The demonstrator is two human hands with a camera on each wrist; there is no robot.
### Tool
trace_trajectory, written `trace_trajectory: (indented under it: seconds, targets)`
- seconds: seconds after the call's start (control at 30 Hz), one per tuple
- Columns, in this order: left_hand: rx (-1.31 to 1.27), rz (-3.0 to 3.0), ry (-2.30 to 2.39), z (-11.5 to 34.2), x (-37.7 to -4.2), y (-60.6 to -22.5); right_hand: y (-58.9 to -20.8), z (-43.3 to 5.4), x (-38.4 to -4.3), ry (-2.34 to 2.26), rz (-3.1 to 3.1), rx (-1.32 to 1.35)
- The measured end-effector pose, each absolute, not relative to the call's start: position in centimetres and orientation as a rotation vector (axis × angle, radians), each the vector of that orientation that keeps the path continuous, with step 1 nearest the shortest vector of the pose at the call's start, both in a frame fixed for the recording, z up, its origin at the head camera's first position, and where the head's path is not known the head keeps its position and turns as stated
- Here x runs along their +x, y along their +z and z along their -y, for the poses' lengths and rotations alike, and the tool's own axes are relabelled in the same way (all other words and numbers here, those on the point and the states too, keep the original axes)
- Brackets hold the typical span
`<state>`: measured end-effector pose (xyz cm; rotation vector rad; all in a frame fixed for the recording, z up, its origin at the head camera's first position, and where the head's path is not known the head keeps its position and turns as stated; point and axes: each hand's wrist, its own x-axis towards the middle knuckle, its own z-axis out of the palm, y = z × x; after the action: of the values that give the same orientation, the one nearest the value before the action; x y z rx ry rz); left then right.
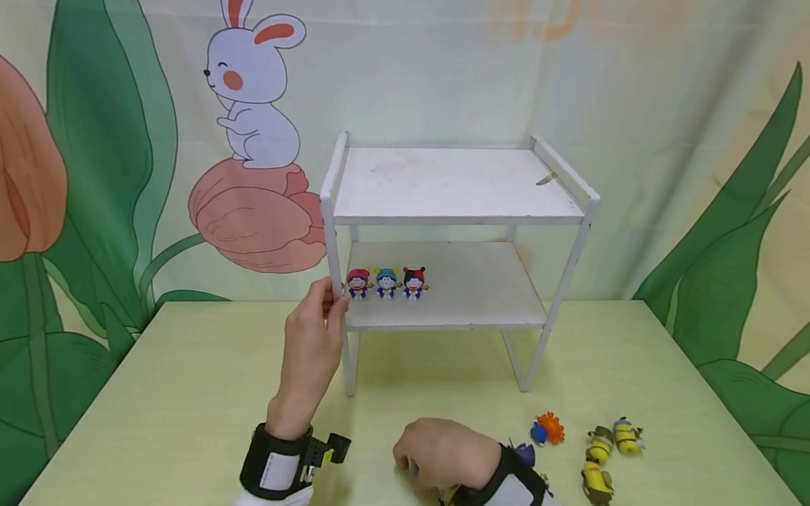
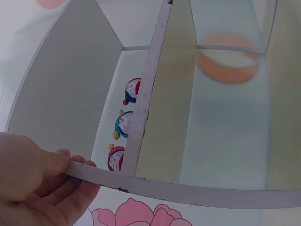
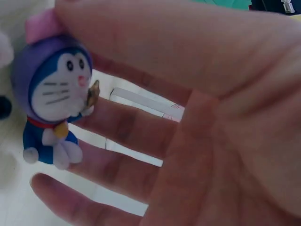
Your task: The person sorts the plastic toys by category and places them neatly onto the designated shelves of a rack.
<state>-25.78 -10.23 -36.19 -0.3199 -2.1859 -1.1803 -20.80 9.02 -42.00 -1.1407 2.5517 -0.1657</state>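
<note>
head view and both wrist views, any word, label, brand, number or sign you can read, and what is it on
No text can be read in any view.
Backdrop, top: faint orange marks, perhaps lettering, too blurred to read.
Left wrist strap: white patch, nothing legible.
Right wrist strap: white patch, nothing legible.
Shelf and held toy: no lettering seen.

Purple-hooded blue-and-white figurine [image 3: 56, 96] pinched in right hand [image 1: 446, 452]; white two-tier shelf [image 1: 447, 186] stands upright, gripped by left hand [image 1: 310, 343].
</note>
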Motion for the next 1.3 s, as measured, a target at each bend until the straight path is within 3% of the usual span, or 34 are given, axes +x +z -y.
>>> trace_trajectory:
  seconds: [1.3]
  targets:
    - [-0.331,2.176,-1.168,10.1,-25.8,-36.1,-42.0,-10.2,-21.7,-0.198,-2.609,-1.110]
